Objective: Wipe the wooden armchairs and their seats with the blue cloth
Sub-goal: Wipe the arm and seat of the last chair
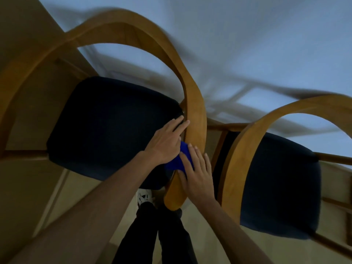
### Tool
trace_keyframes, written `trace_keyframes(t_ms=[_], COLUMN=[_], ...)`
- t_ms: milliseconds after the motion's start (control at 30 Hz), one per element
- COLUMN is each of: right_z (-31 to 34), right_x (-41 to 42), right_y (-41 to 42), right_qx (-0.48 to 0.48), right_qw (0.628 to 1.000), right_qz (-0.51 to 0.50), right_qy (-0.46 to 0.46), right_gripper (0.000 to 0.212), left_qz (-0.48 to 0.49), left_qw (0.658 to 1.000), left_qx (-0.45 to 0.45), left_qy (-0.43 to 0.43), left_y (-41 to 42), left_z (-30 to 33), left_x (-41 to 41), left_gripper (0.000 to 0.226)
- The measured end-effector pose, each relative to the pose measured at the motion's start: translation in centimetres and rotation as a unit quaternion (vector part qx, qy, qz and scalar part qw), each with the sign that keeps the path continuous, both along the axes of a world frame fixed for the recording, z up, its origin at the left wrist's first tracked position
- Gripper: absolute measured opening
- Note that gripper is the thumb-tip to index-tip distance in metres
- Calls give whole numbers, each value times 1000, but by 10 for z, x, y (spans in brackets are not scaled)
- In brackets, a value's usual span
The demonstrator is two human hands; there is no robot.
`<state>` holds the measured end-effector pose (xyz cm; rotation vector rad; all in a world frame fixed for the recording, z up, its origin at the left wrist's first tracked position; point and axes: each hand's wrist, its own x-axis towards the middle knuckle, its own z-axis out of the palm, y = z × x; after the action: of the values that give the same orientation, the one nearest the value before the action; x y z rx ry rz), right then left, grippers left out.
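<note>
Two wooden armchairs with dark blue seats stand side by side below me. The left armchair (pixel 196 113) has a curved wooden arm running down the middle of the view, beside its seat (pixel 114 126). The right armchair (pixel 240 164) has its seat (pixel 282 187) at the right. The blue cloth (pixel 181 159) lies on the left chair's arm. My right hand (pixel 198 176) presses flat on the cloth and the arm. My left hand (pixel 167 140) rests with straight fingers on the seat edge and the arm's inner side, touching the cloth.
A pale wall (pixel 266 44) with blurred shadows lies beyond the chairs. Light floor (pixel 85 187) shows under them. My legs in dark trousers (pixel 152 235) and a white shoe (pixel 145 197) stand between the chairs' front edges.
</note>
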<state>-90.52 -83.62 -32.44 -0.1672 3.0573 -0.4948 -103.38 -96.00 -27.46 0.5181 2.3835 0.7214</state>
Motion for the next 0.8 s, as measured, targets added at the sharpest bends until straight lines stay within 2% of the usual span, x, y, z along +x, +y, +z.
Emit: trace_keyframes(t_ms=[67,133,267,333,467,533,667,800], right_z=[-3,-4,0,0,1,-2,-4,-3], right_x=[-20,-70,-151,-128,-23,-13,-100,-213], right_y=[12,23,27,10,-12,-8,8,23], right_qx=[12,15,-14,8,27,33,21,-37], right_qw=[1000,1000,986,980,990,993,990,958], right_qz=[19,-11,-162,-198,-133,-113,-141,-282], right_qy=[-2,2,-24,-17,-26,-16,3,-25], right_gripper=[52,53,50,51,60,66,55,46], left_qz=[11,29,62,63,66,49,26,9], left_qw=[1000,999,994,992,988,988,990,988], left_qx=[-19,-39,-87,-110,-139,-145,-132,-128], left_qy=[5,11,25,27,28,31,44,89], left_y=[-3,-6,-18,-21,-21,-18,-22,-46], left_z=[-2,-2,-3,-2,-3,-5,-10,-14], left_x=[-2,-8,-20,-27,-43,-50,-79,-117], left_gripper=[54,55,55,55,56,56,58,57])
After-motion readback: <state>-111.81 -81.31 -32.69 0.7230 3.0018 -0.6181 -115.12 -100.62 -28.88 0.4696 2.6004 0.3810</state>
